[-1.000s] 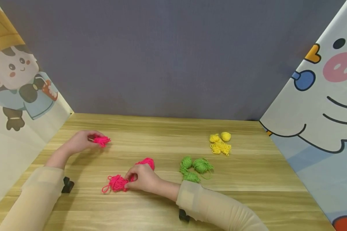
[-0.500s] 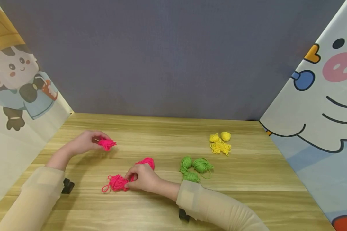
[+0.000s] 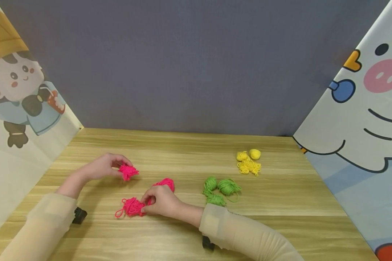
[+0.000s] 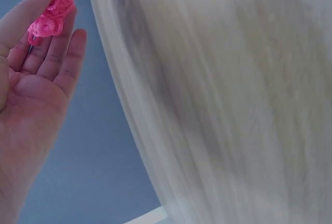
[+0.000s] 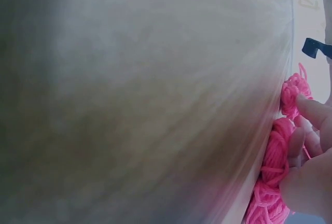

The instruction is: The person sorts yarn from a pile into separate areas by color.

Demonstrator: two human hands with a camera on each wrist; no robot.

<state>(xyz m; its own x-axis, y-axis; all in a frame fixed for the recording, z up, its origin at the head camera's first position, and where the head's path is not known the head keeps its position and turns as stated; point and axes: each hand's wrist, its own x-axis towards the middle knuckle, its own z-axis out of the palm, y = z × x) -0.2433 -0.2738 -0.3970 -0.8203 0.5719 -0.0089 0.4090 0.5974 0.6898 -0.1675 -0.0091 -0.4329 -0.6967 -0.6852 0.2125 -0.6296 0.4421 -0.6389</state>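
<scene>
Between the thumb and fingers of my left hand (image 3: 104, 166) is a small bundle of bright pink yarn (image 3: 128, 172), raised over the table's left side. The left wrist view shows the thumb pressed across this pink bundle (image 4: 61, 1), with the other fingers behind it. My right hand (image 3: 163, 201) rests lower, near the middle, its thumb and fingertips pinching the edge of a looped pink yarn bundle (image 3: 132, 207) on the table. More pink yarn (image 3: 168, 183) lies just behind that hand, partly hidden by it; the right wrist view shows this yarn (image 5: 275, 154) against the fingers.
Several green yarn bundles (image 3: 228, 187) lie right of my right hand, one partly behind the forearm. Farther back to the right sit several yellow yarn bundles (image 3: 249, 166). A grey panel (image 3: 189, 72) stands behind the wooden table (image 3: 170, 152), with printed cartoon panels on both sides.
My left hand has moved right and toward the near side with its pink yarn bundle, closer to the other pink yarn. The right hand keeps its place.
</scene>
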